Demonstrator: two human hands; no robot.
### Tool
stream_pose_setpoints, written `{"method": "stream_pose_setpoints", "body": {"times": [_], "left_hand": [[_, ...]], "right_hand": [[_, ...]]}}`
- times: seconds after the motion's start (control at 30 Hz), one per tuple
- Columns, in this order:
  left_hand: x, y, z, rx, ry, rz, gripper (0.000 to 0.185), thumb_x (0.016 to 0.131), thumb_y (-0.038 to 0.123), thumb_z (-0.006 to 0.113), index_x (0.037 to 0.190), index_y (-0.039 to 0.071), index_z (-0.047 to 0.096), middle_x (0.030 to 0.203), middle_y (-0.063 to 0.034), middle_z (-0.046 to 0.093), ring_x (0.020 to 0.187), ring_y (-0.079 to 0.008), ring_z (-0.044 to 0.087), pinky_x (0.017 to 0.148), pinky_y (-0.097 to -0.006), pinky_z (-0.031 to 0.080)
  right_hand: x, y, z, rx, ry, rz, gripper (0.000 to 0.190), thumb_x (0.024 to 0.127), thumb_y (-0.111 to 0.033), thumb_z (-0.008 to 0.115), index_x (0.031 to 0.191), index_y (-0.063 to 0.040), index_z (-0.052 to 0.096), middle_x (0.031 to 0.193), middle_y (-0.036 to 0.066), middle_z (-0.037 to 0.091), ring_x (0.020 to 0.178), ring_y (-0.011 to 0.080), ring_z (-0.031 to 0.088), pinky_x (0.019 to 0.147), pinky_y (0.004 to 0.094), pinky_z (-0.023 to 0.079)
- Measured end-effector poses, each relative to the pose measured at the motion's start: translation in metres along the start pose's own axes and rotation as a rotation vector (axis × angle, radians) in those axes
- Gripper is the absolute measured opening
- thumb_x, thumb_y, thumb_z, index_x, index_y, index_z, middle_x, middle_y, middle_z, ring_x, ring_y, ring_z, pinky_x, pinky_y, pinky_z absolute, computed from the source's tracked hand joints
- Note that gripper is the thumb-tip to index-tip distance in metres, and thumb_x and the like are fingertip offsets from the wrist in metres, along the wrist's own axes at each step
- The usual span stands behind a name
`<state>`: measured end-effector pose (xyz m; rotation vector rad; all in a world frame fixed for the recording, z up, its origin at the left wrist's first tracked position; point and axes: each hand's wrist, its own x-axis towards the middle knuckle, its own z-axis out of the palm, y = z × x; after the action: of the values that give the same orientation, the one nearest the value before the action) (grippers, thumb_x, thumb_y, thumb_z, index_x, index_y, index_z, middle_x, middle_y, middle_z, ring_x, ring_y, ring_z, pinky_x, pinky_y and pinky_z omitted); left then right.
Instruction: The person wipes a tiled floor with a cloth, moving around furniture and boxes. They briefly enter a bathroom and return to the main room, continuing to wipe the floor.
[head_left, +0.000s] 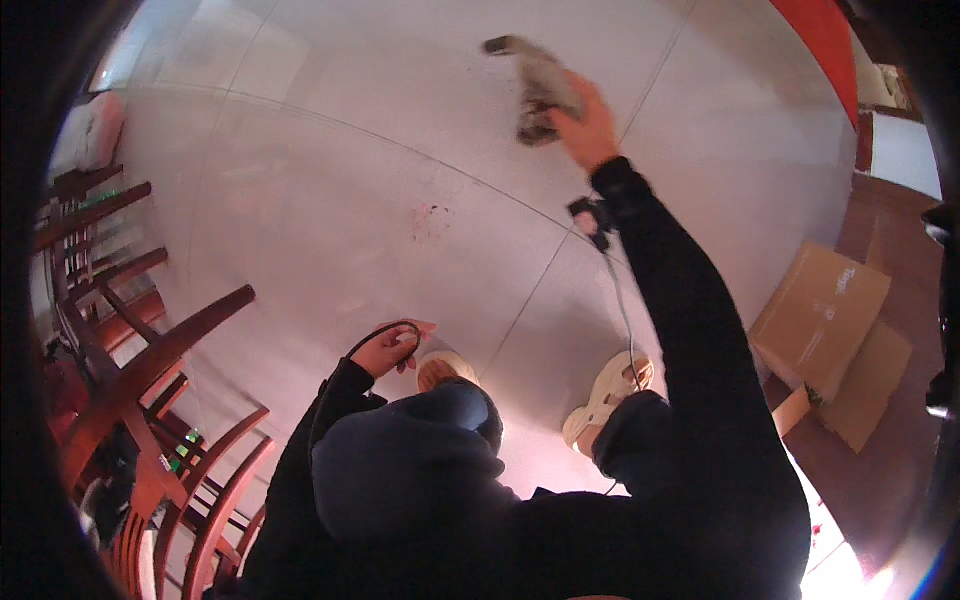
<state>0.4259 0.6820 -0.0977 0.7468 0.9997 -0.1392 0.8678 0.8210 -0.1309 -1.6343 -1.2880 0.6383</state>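
Note:
My right hand reaches far forward over the floor and grips a crumpled grey-green cloth with dark patches, blurred by motion. A small dark device with a thin cable hangs by the right sleeve. Close to my left shoe, my left hand is held low with its fingers partly curled. A black cable runs up the left sleeve and loops over that hand. Whether the fingers grip it, I cannot tell. Small dark reddish specks mark the pale tiled floor between the hands.
Dark red wooden chairs crowd the left side, their legs and rails jutting toward me. On the right, a cardboard box with open flaps stands on a brown surface. Something red edges the upper right.

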Motion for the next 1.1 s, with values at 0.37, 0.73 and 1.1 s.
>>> {"method": "stream_pose_setpoints", "body": {"times": [0.37, 0.73, 1.1], "left_hand": [[0.032, -0.002, -0.021, 0.319, -0.006, -0.207, 0.034, 0.072, 0.014, 0.083, 0.098, 0.002, 0.064, 0.081, -0.0050, 0.066, 0.066, -0.0136, 0.063, 0.061, -0.0281, 0.053], [0.041, -0.029, 0.011, 0.427, 0.169, 0.286, 0.053, 0.062, 0.011, 0.086, 0.108, 0.005, 0.061, 0.104, -0.0068, 0.063, 0.095, -0.0167, 0.059, 0.082, -0.0311, 0.049], [0.038, -0.036, 0.008, 0.569, 0.234, 0.466, 0.048, 0.067, 0.028, 0.082, 0.105, 0.004, 0.064, 0.102, -0.0114, 0.064, 0.100, -0.0294, 0.060, 0.088, -0.0362, 0.047]], "right_hand": [[-0.185, 0.004, -0.091, -0.730, -0.288, 0.392, 0.064, 0.066, -0.013, 0.070, 0.128, -0.011, 0.052, 0.132, 0.016, 0.043, 0.123, 0.0370, 0.043, 0.105, 0.0442, 0.037], [-0.027, -0.026, 0.033, 0.114, -0.064, -0.024, 0.054, 0.074, -0.012, 0.069, 0.125, -0.007, 0.054, 0.128, 0.020, 0.049, 0.120, 0.0373, 0.047, 0.102, 0.0396, 0.039], [-0.236, -0.028, -0.108, -0.506, -0.478, 0.399, 0.071, 0.061, -0.003, 0.075, 0.127, -0.017, 0.051, 0.130, 0.015, 0.041, 0.125, 0.0385, 0.040, 0.102, 0.0449, 0.041]]}}
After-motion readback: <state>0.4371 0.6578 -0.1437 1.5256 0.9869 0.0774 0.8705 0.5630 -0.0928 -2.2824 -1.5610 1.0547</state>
